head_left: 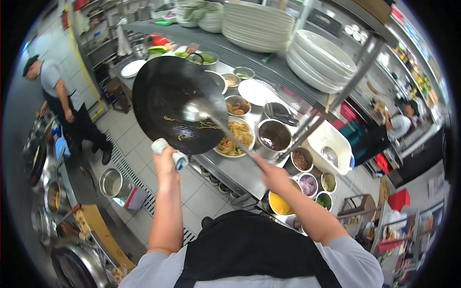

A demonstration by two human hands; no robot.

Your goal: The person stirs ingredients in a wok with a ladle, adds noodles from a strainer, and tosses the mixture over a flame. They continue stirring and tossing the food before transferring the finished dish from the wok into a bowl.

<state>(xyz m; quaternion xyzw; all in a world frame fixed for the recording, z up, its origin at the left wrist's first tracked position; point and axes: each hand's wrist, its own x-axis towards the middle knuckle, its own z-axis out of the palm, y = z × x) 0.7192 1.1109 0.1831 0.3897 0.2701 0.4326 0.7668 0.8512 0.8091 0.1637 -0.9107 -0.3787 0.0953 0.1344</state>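
Observation:
My left hand (166,162) grips the cloth-wrapped handle (163,147) of a large black wok (163,96), tilted beside the steel counter. My right hand (273,176) is closed around the long handle of a metal ladle (196,109), whose bowl is inside the wok. A few strands of noodles (185,126) cling to the wok's inner surface. Just right of the wok's lower edge, a white plate of noodles (236,139) rests on the counter, partly covered by the wok.
Right of the plate stand a pot of dark liquid (274,135), ingredient tins and a white tub (336,134). Stacked plates (259,24) fill the shelf above. One person (60,91) stands at far left, another (398,127) at far right. Pots line the lower-left counter.

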